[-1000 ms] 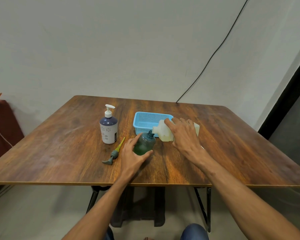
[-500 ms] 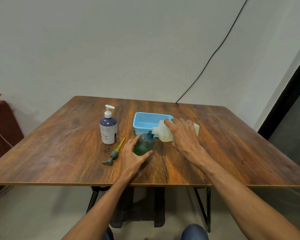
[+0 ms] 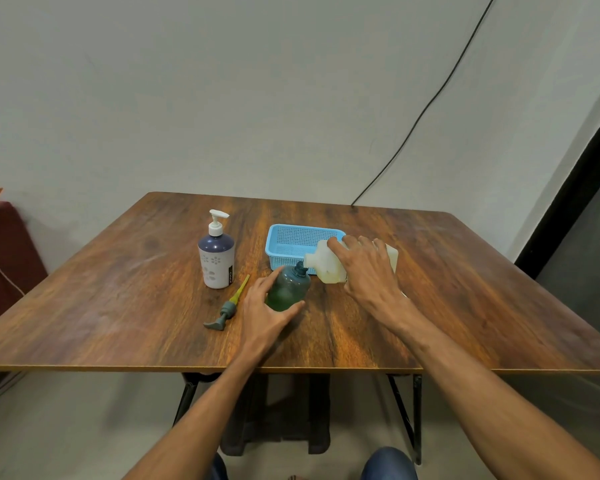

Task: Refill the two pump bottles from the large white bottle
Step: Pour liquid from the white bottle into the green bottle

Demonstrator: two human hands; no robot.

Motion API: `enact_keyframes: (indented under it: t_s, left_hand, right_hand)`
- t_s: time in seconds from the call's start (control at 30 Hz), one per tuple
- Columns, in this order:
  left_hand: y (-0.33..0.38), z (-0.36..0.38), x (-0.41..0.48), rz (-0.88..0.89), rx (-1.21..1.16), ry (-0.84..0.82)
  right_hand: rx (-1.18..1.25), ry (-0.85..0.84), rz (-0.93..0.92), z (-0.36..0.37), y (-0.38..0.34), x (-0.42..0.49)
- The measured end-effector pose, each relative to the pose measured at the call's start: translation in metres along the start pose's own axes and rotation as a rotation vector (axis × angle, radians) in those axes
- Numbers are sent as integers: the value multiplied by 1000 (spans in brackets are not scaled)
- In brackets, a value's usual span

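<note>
White large bottle (image 3: 326,266), tipped, spout at green pump bottle (image 3: 288,287) mouth; right hand (image 3: 368,271) grips it. Left hand (image 3: 264,313) clasps green bottle. Detached pump (image 3: 227,306) beside.

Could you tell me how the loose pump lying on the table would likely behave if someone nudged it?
The loose pump looks small and plastic, so probably light and easily shifted. Its round collar might let it roll slightly, though the spout should stop it. The thin yellow tube probably flexes.
</note>
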State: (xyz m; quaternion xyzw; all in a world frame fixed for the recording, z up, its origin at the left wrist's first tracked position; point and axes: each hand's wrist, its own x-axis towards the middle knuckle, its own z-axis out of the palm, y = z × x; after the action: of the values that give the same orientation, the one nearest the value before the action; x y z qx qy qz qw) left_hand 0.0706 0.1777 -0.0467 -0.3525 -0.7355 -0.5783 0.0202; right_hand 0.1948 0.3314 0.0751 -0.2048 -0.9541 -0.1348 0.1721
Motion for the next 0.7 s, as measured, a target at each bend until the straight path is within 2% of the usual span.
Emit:
enact_keyframes:
  t_s: [0.7]
  left_hand:
    - [1, 0, 0, -8, 4, 2]
  right_hand:
    - [5, -1, -2, -1, -1, 0]
